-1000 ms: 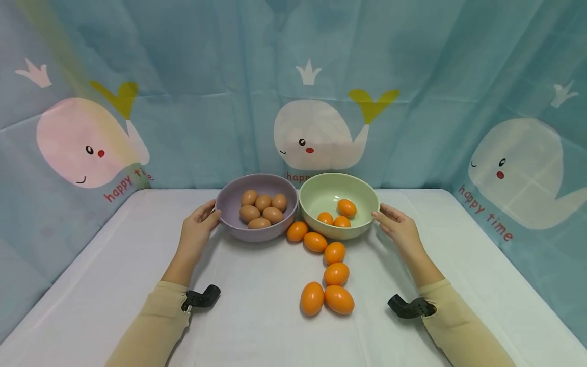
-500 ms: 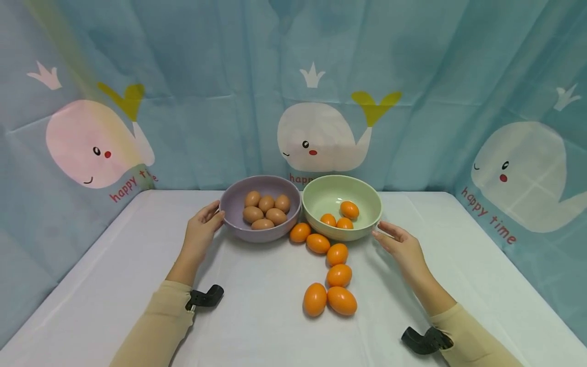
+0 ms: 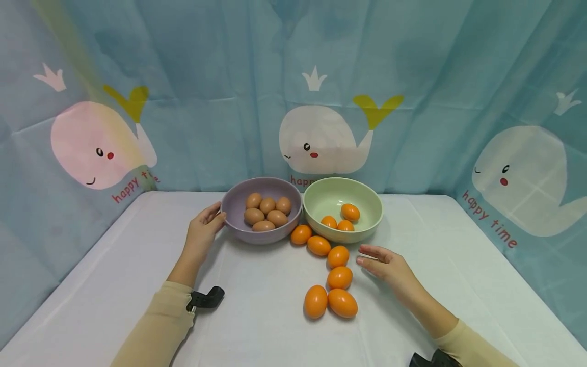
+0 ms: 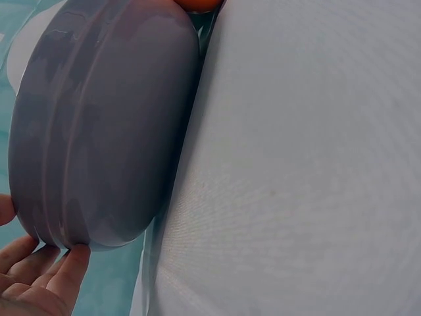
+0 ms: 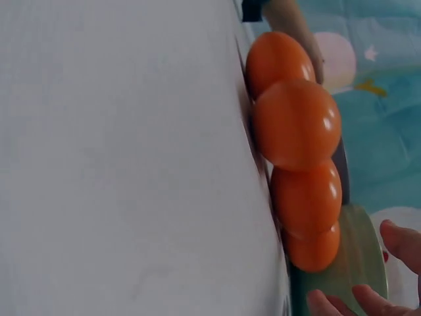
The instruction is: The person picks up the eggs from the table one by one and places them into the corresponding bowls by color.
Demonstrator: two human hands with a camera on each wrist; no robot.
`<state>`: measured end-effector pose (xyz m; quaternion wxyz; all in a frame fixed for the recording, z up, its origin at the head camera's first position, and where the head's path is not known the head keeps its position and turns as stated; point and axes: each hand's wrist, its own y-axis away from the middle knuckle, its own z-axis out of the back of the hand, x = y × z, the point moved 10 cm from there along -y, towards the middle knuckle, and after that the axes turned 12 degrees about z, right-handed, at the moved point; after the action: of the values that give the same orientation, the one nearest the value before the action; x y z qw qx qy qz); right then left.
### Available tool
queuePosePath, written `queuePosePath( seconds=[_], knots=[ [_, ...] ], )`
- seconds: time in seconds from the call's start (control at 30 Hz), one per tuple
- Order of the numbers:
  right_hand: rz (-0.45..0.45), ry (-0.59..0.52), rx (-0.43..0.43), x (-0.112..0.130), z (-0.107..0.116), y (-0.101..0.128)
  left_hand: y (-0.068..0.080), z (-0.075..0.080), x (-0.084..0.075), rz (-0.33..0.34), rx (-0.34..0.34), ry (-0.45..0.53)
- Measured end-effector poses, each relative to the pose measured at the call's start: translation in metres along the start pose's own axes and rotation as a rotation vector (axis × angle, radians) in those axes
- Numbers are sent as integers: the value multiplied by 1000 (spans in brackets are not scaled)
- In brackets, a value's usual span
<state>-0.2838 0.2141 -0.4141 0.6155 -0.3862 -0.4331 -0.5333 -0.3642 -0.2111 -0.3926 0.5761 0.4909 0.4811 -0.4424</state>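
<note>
My left hand (image 3: 204,229) touches the left outer side of a purple bowl (image 3: 236,224) with its fingertips; in the left wrist view, straight-looking fingers (image 4: 69,273) meet the bowl's wall, with the thumb near its rim. Several brown eggs lie in that bowl, one of them an egg (image 3: 254,216). My right hand (image 3: 387,267) hovers holding nothing, thumb and fingers apart, just right of an orange egg (image 3: 338,256). That egg belongs to a bent line of orange eggs on the table. Beside the purple bowl stands a light green bowl (image 3: 312,204) with three orange eggs inside.
A white cloth (image 3: 257,326) covers the table. Two orange eggs, including a front egg (image 3: 316,302), sit side by side at the near end of the line. Behind the bowls hangs a blue curtain (image 3: 206,137) printed with whales.
My right hand has left the green bowl's right side and come nearer and leftward, beside the line of orange eggs. The left hand stays at the purple bowl. The head view has shifted slightly.
</note>
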Motion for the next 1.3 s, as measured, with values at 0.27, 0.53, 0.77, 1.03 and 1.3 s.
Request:
queuePosePath(
  seconds=[0.27, 0.53, 0.77, 1.03, 1.3],
  knots=[
    [35, 29, 74, 1, -18, 3, 2, 0, 3, 2, -8, 3],
    [6, -12, 145, -3, -29, 11, 2, -1, 2, 5, -4, -4],
    [-16, 12, 184, -5, -36, 12, 1, 0, 0, -4, -15, -22],
    [-14, 79, 153, -1, -37, 8, 0, -1, -1, -11, -3, -27],
    [-1, 120, 162, 2, -40, 5, 1, -1, -1, -13, -2, -38]
  ],
)
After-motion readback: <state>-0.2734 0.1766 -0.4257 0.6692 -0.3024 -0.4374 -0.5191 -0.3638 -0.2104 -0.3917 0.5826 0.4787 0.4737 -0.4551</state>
